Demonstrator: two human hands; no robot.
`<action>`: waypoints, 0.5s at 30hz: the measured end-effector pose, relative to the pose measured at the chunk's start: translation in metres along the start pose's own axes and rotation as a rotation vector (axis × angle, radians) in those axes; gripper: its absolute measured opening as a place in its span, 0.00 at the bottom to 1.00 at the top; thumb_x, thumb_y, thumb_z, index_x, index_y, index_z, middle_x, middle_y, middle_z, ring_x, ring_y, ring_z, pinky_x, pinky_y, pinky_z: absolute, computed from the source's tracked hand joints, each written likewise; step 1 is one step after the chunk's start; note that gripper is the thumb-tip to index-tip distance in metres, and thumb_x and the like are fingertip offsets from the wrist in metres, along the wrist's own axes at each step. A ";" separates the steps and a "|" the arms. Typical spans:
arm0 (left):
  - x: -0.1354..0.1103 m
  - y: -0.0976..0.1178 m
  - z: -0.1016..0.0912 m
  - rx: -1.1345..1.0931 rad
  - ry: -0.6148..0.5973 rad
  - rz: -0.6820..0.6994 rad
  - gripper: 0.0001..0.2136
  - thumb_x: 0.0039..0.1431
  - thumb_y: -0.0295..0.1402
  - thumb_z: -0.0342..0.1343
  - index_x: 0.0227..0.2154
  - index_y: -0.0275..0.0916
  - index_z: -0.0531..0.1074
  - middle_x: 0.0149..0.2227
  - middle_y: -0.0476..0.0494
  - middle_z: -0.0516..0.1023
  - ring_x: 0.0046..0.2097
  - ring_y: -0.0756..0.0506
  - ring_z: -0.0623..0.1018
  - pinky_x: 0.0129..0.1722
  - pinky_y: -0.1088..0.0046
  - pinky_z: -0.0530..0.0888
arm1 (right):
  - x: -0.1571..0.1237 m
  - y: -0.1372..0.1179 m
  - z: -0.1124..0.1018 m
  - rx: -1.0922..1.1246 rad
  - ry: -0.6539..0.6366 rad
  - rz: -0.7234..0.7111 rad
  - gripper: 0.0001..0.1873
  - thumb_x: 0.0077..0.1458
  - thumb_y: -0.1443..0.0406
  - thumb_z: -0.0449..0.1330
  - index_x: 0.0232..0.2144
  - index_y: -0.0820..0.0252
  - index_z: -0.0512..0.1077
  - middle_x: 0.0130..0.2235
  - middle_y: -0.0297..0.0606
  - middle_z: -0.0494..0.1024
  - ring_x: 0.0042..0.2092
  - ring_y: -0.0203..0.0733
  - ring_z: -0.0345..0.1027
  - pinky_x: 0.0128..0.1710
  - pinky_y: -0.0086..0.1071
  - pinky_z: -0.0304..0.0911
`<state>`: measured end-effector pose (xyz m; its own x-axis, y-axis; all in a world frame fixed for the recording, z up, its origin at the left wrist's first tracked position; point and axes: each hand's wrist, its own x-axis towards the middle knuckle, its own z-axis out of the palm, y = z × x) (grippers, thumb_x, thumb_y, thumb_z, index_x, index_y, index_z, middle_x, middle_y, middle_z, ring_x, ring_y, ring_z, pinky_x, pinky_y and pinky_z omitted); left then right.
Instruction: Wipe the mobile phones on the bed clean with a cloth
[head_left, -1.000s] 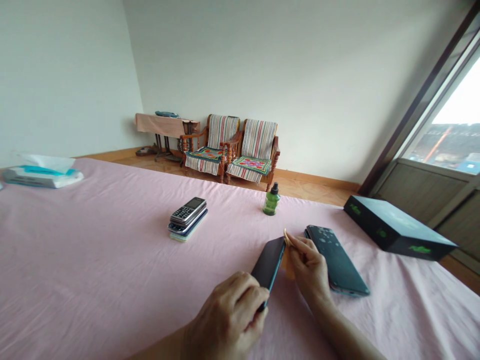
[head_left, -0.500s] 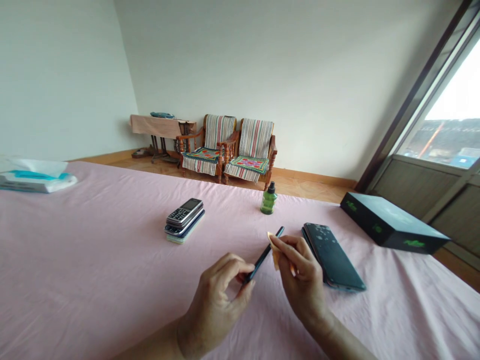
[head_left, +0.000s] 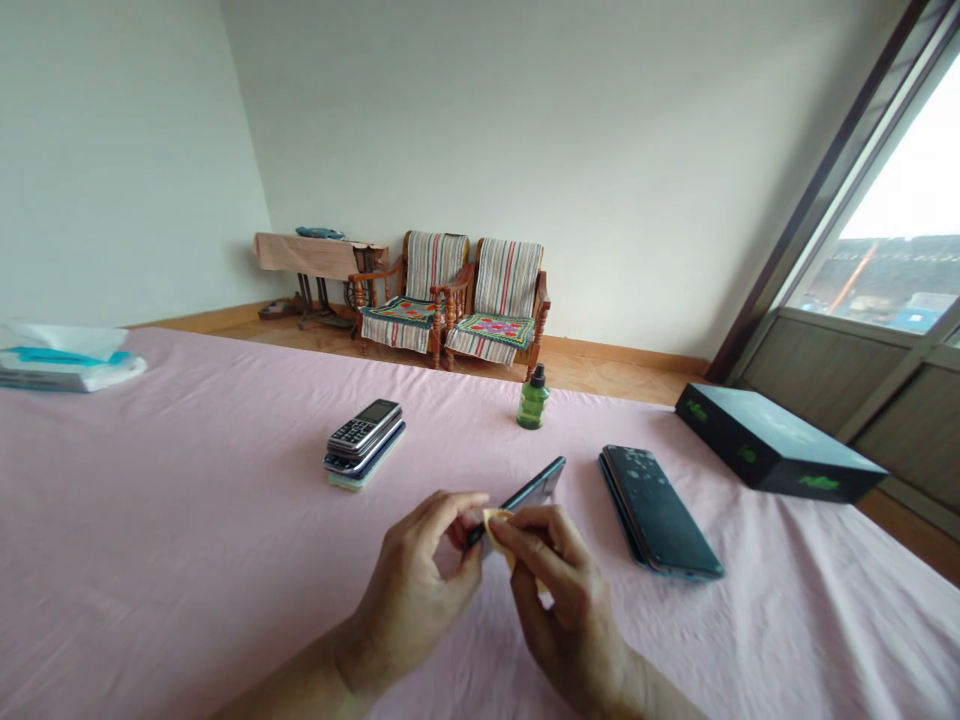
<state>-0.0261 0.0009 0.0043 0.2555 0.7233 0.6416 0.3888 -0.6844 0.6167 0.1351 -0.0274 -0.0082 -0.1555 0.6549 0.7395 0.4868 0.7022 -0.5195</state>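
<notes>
Left hand [head_left: 416, 580]: fingers pinched near end of 1 dark phone [head_left: 537, 484], tilted above pink cover [head_left: 210, 520]. Right hand [head_left: 574, 590]: fingers grasped yellow cloth [head_left: 493, 524] at phone's edge. Wiping seemed in hand; next stroke called for steady left hold.

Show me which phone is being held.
The dark smartphone whose near end the left hand grips, with the right hand holding a yellow cloth at its edge. The other phones lie in two stacks on the pink tablecloth.

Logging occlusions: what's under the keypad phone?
Under the keypad phone, edges of other stacked devices show, the lowest pale-edged, then the pink tablecloth. Their upper faces are mostly covered; exact count isn't clear.
</notes>
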 end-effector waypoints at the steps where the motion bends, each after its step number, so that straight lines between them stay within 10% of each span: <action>1: 0.004 -0.002 -0.004 0.022 -0.027 0.015 0.15 0.53 0.20 0.53 0.42 0.40 0.72 0.35 0.48 0.76 0.34 0.49 0.76 0.36 0.75 0.74 | 0.002 0.006 -0.004 -0.028 0.045 0.043 0.22 0.58 0.75 0.49 0.50 0.56 0.72 0.41 0.43 0.70 0.41 0.40 0.69 0.37 0.31 0.70; 7: 0.021 -0.021 -0.022 0.079 -0.129 0.002 0.13 0.57 0.23 0.52 0.43 0.40 0.75 0.34 0.47 0.74 0.35 0.49 0.75 0.37 0.74 0.74 | 0.013 0.060 -0.033 -0.289 0.294 0.223 0.17 0.57 0.70 0.53 0.44 0.56 0.77 0.38 0.40 0.71 0.37 0.40 0.68 0.34 0.32 0.67; 15: 0.018 -0.016 -0.022 0.074 -0.181 0.082 0.15 0.61 0.23 0.50 0.48 0.42 0.73 0.37 0.46 0.74 0.38 0.48 0.75 0.39 0.74 0.74 | 0.014 0.056 -0.029 -0.314 0.124 0.044 0.23 0.60 0.73 0.48 0.53 0.52 0.70 0.42 0.43 0.69 0.43 0.42 0.67 0.41 0.38 0.68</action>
<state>-0.0475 0.0229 0.0163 0.4415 0.6745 0.5917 0.4220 -0.7381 0.5264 0.1852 0.0130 -0.0142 -0.0324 0.6302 0.7757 0.7349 0.5410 -0.4088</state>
